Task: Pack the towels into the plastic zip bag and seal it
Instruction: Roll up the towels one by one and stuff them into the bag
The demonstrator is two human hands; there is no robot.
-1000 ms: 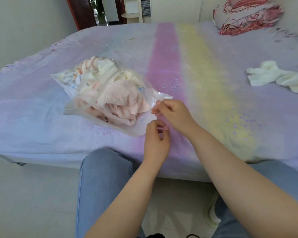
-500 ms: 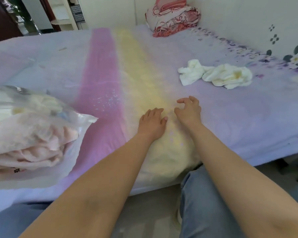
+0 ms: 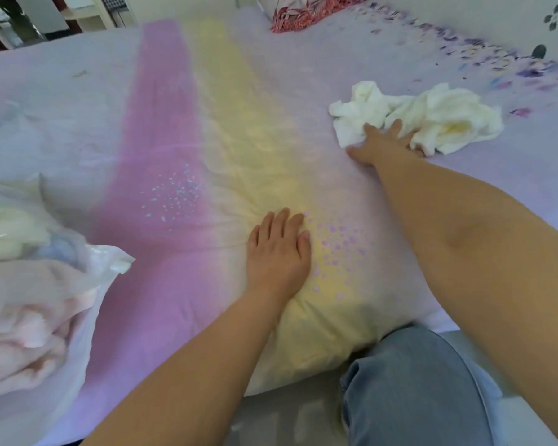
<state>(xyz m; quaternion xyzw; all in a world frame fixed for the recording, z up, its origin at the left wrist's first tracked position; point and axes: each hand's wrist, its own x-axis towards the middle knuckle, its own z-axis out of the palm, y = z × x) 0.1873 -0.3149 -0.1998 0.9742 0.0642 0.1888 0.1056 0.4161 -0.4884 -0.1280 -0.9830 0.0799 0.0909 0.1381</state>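
Bed (image 3: 62, 101) under pastel sheet with pink and yellow stripes, wall with flower print behind. Plastic zip bag (image 3: 87, 284) at left edge, stuffed with pink and pale towels (image 3: 20, 342), mouth seemingly unsealed, though hard to confirm. Two white towels (image 3: 432, 114) loose at right, not yet packed. Right hand (image 3: 384, 143) spread flat on nearer one, fingers straight, grip not closed. Left hand (image 3: 279, 249) flat on sheet, holding nothing. Remaining: gather both, stuff, seal. Patterned pillow (image 3: 306, 11) far back, out of way; bag well apart from loose towels.
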